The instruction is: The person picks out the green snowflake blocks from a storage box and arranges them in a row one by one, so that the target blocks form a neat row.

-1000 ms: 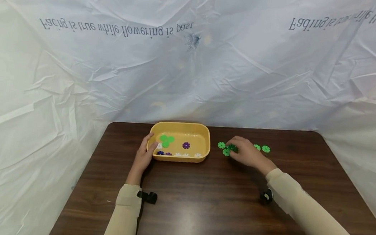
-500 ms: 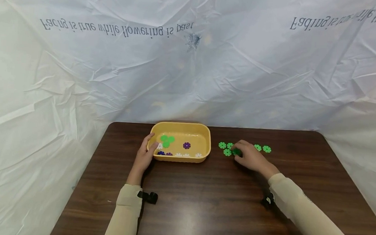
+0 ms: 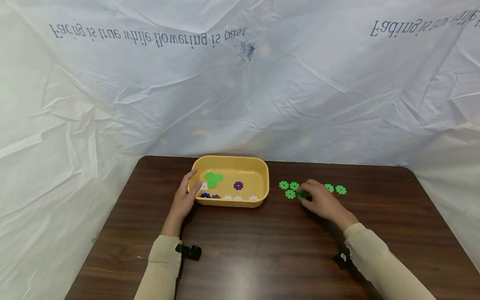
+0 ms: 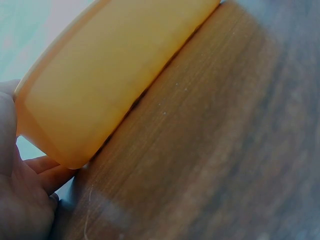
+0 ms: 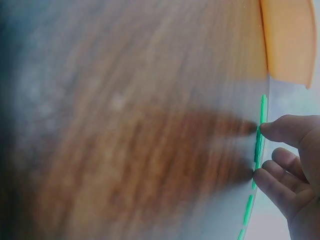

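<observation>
My left hand (image 3: 185, 196) grips the left end of a yellow plastic tray (image 3: 262, 183), thumb over the rim and fingers outside the wall. Inside the tray lie green discs (image 3: 212, 184), a purple flower-shaped disc (image 3: 238, 185) and several white and dark ones. Right of the tray, my right hand (image 3: 321, 201) holds a green notched disc (image 3: 302, 194) at the tabletop, its shape partly covered by the fingers. In the right wrist view, thumb (image 5: 287, 129) and forefinger (image 5: 272, 189) touch the thin green edge-on discs (image 5: 258, 145) from either side.
Other green notched discs (image 3: 290, 194) lie flat left of the right hand, and a pair of green discs (image 3: 334, 189) lies beyond it to the right. The dark wooden table (image 3: 234, 250) ends at a pale hanging sheet (image 3: 243, 99) behind the tray.
My right hand has shifted slightly right and toward me, uncovering a green disc in the back row; it has hardly moved in the last half second. Left hand and tray stay put.
</observation>
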Demonstrator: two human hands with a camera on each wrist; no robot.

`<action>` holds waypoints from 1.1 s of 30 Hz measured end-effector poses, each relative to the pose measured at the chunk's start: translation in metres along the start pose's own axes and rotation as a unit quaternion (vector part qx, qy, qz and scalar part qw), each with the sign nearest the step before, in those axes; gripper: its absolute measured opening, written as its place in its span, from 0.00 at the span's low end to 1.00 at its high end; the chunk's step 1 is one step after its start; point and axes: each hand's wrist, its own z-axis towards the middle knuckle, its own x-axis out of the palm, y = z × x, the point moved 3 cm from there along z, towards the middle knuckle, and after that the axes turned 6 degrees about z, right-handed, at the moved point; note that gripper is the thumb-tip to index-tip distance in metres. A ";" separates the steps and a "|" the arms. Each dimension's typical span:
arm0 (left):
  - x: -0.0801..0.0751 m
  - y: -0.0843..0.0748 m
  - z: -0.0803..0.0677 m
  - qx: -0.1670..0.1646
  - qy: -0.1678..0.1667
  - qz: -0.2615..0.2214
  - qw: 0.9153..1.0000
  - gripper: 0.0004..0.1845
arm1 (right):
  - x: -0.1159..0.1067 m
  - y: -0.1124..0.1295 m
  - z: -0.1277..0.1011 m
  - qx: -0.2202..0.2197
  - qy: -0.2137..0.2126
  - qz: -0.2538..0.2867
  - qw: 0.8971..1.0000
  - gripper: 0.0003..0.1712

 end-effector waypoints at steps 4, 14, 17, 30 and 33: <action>-0.001 0.001 0.000 0.001 -0.001 0.002 1.000 0.30 | -0.001 0.000 -0.001 0.000 -0.005 -0.002 1.000 0.12; 0.006 0.037 0.015 -0.005 -0.007 -0.010 1.000 0.28 | -0.002 0.001 -0.002 0.006 -0.013 0.003 1.000 0.11; 0.007 0.040 0.016 0.007 -0.015 -0.006 1.000 0.28 | -0.007 0.007 0.002 0.000 -0.019 0.005 1.000 0.12; 0.004 0.025 0.012 -0.001 -0.001 -0.008 1.000 0.29 | -0.031 0.064 0.057 -0.045 -0.037 0.002 0.998 0.10; 0.001 0.010 0.005 -0.001 0.003 -0.006 1.000 0.29 | -0.025 0.082 0.074 -0.057 -0.021 -0.001 0.998 0.11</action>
